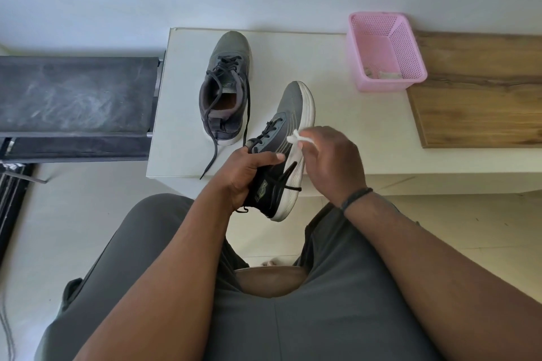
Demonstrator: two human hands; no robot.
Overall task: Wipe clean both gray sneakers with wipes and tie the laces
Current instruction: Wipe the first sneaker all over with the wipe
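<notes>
One gray sneaker (225, 88) stands upright on the white table (337, 114), toe pointing away, its dark laces loose and trailing toward the front edge. My left hand (249, 176) grips the second gray sneaker (289, 114) around its collar, holding it tilted on its side above the table's front edge, white sole facing right. My right hand (331, 158) pinches a crumpled white wipe (297, 138) against the sole's side near the middle. This sneaker's laces hang loose too.
A pink perforated basket (387, 47) with used wipes inside stands at the back right. A wooden board (481, 88) covers the table's right part. A dark bench-like surface (76, 94) lies to the left. My gray-trousered legs fill the foreground.
</notes>
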